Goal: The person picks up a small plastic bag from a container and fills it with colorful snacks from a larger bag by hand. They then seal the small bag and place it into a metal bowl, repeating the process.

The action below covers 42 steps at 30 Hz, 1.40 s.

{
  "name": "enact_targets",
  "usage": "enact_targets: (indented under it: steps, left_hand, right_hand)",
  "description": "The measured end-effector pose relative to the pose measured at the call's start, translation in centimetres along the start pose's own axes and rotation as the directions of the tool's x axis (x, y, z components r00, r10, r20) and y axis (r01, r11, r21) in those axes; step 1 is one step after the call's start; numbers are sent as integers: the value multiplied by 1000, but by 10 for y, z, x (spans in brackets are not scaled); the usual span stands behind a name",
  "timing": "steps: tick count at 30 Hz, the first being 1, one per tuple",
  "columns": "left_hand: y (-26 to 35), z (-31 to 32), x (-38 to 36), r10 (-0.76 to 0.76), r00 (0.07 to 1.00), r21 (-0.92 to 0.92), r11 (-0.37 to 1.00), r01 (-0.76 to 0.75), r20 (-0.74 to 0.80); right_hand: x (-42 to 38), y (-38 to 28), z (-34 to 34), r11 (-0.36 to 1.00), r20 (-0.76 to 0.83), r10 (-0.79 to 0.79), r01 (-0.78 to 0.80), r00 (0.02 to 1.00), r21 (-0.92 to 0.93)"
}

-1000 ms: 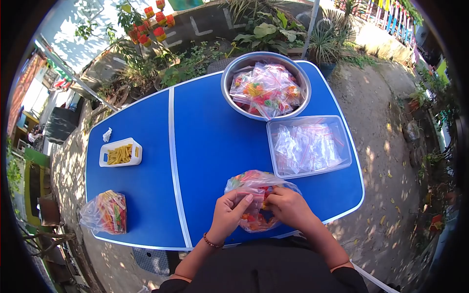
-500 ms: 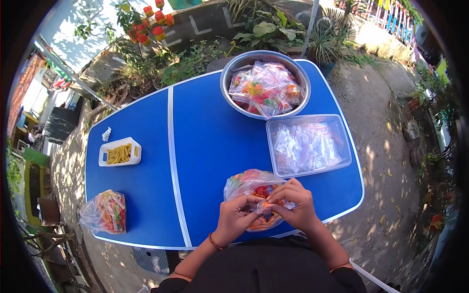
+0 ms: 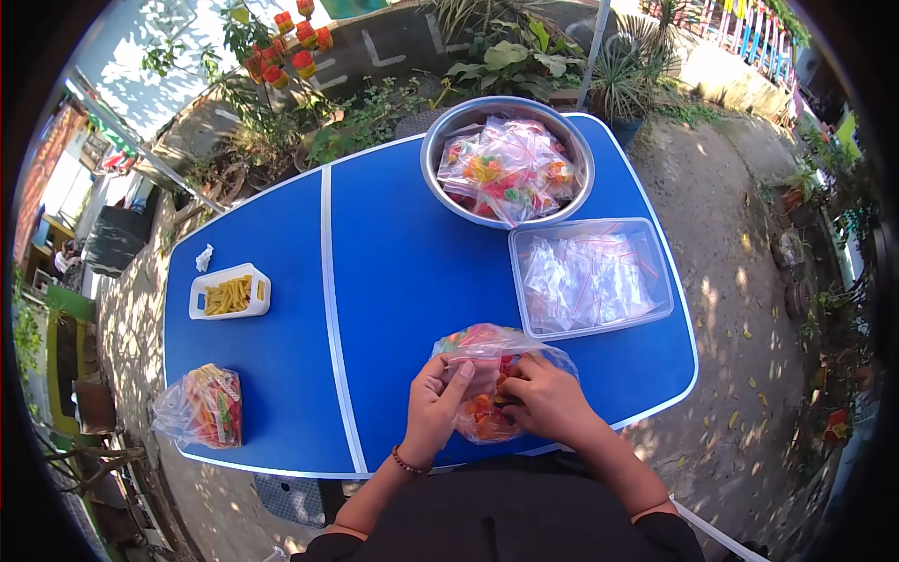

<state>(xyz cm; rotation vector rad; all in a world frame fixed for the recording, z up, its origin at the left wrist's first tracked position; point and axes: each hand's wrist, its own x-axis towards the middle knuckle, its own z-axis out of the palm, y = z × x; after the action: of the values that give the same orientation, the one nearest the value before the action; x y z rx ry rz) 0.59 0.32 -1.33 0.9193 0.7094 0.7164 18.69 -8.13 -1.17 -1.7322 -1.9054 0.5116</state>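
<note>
Clear plastic wraps the big bag of colourful snacks [image 3: 487,389] at the near edge of the blue table [image 3: 393,281]. The left hand [image 3: 434,405] grips its left side. The right hand [image 3: 548,403] pinches its right side. Just behind sits a clear tub [image 3: 592,278] of empty little bags. Farther back, a metal bowl [image 3: 508,161] holds filled little bags. Far left lie another snack bag [image 3: 204,407] and a white tray [image 3: 229,292].

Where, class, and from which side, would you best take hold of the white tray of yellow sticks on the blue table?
Probably by the two long walls of the white tray, fingers coming down from above. It sits flat and open-topped on the blue table, with bare table all round, and its rim stands up enough to pinch. Lifted level, the yellow sticks should stay in.
</note>
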Motion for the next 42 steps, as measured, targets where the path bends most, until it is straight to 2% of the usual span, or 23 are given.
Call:
enact_targets:
  steps: [2,5,8,11,14,17,20,23,26,29,32,35,38,42]
  left_hand:
    - [2,1,0,-29,999,-59,998,27,-32]
    - [0,-1,0,-12,1000,-14,1000,12,-21]
    - [-2,-4,-2,41,999,134,990,-42,8]
    - [-3,-4,-1,59,998,134,989,-60,8]
    - [-3,-1,1,9,999,24,1000,-8,-51]
    - [-3,1,3,24,997,-32,999,-26,-69]
    - [-1,-1,-1,51,998,81,996,-48,-33]
    - [-3,-3,-6,124,991,236,963,-135,58]
    - [-6,0,-8,177,980,426,882,-199,91]
    - [3,9,-9,294,942,535,775,-335,165]
    - [-1,3,-9,297,937,611,712,-347,186]
    - [0,2,-8,279,938,618,706,-346,206]
    - [-1,2,-8,300,924,605,699,-381,236]
    - [1,5,-9,235,936,602,718,-350,264]
  right_hand:
    - [0,5,9,998,-6,-8,8,1000,-69]
    - [3,8,4,999,-44,8,-6,999,48]
    - [3,11,-8,996,-1,16,-16,1000,85]
    - [1,6,-6,997,25,13,-15,1000,69]
    - [1,4,10,996,55,-7,12,998,-84]
    - [3,7,14,994,-3,-49,48,999,-100]
    - [2,9,-1,959,-39,123,-109,992,263]
    - [4,-1,-25,888,-217,170,-54,961,456]
    - [5,-4,-32,851,-319,148,43,936,523]
    - [3,-10,-35,909,-329,50,94,943,406]
    - [1,-9,-37,902,-264,4,111,964,417]
    - [3,-8,-42,920,-250,-73,162,965,358]
    - [3,-5,-40,926,-243,-84,166,966,340]
    - [3,-14,-43,963,-209,-109,155,972,219]
